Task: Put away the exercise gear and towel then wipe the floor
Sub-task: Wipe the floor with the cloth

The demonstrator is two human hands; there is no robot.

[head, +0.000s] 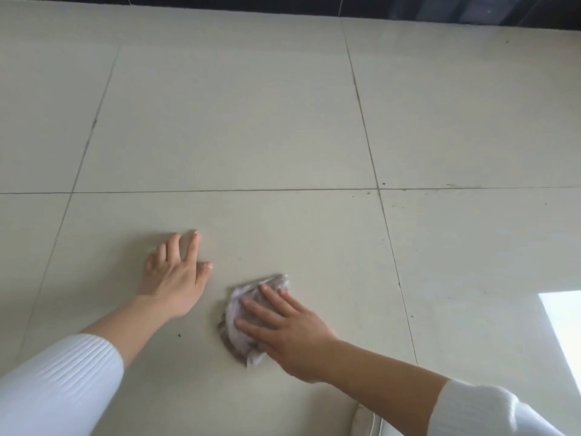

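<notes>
The crumpled pale lilac cloth (232, 305) lies on the glossy beige tiled floor (220, 121), under the flat, straight-fingered right hand (283, 328). At its 10 o'clock the left hand (176, 278) rests spread open. I fear the loose cloth bunches, skipping the dark speck (179, 335) at 8 o'clock.

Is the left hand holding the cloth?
No, the left hand lies flat on bare floor; the right hand presses the cloth.

Floor (239, 121) is being left open ahead and rightward; leftward, passage is being blocked by the left hand (174, 278).
</notes>
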